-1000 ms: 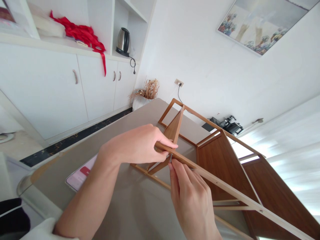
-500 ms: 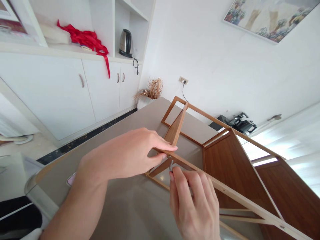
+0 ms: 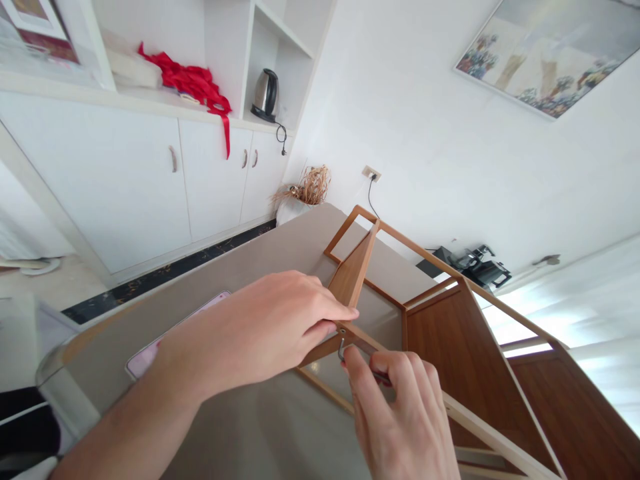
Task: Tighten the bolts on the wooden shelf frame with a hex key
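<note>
A wooden shelf rack (image 3: 445,327) lies on its side, with brown panels and slim rails. My left hand (image 3: 280,320) pinches the rack's near rail at a joint, thumb below and fingers on top. In my right hand (image 3: 405,413) is a bent metal Allen key (image 3: 341,351), held between thumb and fingers. Its short end points up just below a bolt head (image 3: 343,331) in the rail; I cannot tell whether the tip touches it. The long arm of the key is partly hidden by my fingers.
The rack lies on a grey-beige table (image 3: 240,427). A pink-purple phone (image 3: 145,357) lies beside my left forearm. Behind are white cabinets (image 3: 100,180) with a kettle (image 3: 265,93) and red ribbon (image 3: 195,80), a pot of dried plants (image 3: 313,187), and dark appliances (image 3: 480,267).
The view has shifted, and more of the phone shows beside my left forearm. My right fingers have spread slightly, exposing more of the Allen key. My left hand keeps its hold on the rail.
</note>
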Motion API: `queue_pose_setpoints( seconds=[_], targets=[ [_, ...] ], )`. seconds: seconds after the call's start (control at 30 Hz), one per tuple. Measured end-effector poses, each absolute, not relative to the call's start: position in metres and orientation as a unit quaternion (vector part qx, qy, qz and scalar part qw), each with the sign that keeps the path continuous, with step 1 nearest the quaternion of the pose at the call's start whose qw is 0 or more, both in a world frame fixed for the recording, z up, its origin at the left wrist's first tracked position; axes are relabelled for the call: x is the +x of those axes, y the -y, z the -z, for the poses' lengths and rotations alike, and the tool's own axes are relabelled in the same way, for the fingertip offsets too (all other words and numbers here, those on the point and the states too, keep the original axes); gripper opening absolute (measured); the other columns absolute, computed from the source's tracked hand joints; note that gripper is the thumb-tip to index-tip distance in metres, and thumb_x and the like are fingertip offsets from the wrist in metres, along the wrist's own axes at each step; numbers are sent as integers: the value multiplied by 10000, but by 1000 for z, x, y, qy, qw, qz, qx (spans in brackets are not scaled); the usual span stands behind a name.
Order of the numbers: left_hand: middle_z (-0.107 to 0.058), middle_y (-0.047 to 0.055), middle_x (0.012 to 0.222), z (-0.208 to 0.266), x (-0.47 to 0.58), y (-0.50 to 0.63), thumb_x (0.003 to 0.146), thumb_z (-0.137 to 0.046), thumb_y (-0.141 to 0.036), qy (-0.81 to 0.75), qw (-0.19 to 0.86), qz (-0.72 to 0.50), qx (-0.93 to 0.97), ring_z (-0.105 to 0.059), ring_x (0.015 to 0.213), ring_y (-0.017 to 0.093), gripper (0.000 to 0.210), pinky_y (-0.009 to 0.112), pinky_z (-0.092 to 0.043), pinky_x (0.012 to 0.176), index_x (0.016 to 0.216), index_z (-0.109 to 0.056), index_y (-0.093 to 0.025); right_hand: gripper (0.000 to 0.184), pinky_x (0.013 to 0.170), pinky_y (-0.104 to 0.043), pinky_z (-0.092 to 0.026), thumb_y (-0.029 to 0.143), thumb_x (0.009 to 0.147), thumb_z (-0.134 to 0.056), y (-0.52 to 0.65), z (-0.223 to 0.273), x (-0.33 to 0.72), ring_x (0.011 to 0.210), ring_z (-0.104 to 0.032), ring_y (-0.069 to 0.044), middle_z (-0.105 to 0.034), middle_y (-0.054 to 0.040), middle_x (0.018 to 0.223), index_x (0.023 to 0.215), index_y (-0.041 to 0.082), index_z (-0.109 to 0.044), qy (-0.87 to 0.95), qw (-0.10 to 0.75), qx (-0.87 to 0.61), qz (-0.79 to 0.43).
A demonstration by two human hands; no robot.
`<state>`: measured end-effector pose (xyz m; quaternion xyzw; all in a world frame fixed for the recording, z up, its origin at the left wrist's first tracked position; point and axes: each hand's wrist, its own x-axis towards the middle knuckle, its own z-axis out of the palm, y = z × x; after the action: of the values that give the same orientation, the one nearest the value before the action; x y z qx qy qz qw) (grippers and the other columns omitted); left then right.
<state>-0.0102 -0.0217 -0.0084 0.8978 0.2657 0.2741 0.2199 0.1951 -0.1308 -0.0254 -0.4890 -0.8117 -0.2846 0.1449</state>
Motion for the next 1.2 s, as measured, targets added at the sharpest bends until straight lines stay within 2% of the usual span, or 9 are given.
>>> queue_pose_setpoints(
  seconds=[0.33, 0.63, 0.87, 1.03, 1.2],
  targets=[
    [-790, 25, 982, 4, -8, 24, 987, -538, -191, -248, 214, -283, 901, -726, 931, 212, 318, 308, -512, 826, 1192, -741, -322, 253, 678, -313, -353, 119, 958, -526, 126, 26, 198, 750, -438, -170, -519, -51, 872, 1179, 178, -635, 801, 143, -500, 297],
    [-786, 48, 992, 4, -8, 25, 981, -540, -198, -246, 205, -288, 902, -730, 961, 235, 320, 329, -515, 851, 1208, -732, -315, 238, 660, -299, -391, 151, 970, -506, 126, 17, 198, 740, -456, -174, -511, -60, 882, 1167, 198, -631, 806, 110, -496, 304],
    [-783, 51, 973, 4, -9, 26, 979, -543, -174, -249, 205, -292, 900, -732, 958, 232, 310, 323, -515, 840, 1182, -740, -302, 319, 671, -345, -358, 105, 981, -363, 129, 6, 184, 745, -468, -204, -526, -71, 833, 1124, 188, -636, 790, 67, -526, 309],
    [-776, 44, 980, 5, -10, 26, 1003, -523, -181, -246, 206, -296, 900, -728, 957, 212, 286, 305, -507, 842, 1162, -738, -281, 157, 668, -335, -361, 148, 985, -519, 127, 18, 182, 690, -482, -175, -560, -34, 762, 1074, 153, -648, 791, 123, -511, 313],
    [-768, 30, 1005, 3, -11, 27, 1018, -504, -184, -255, 201, -284, 902, -720, 1000, 206, 278, 304, -495, 894, 1152, -737, -256, 147, 694, -318, -388, 146, 1005, -510, 127, 28, 181, 707, -537, -163, -619, -33, 772, 1081, 123, -634, 792, 176, -500, 303]
  ],
)
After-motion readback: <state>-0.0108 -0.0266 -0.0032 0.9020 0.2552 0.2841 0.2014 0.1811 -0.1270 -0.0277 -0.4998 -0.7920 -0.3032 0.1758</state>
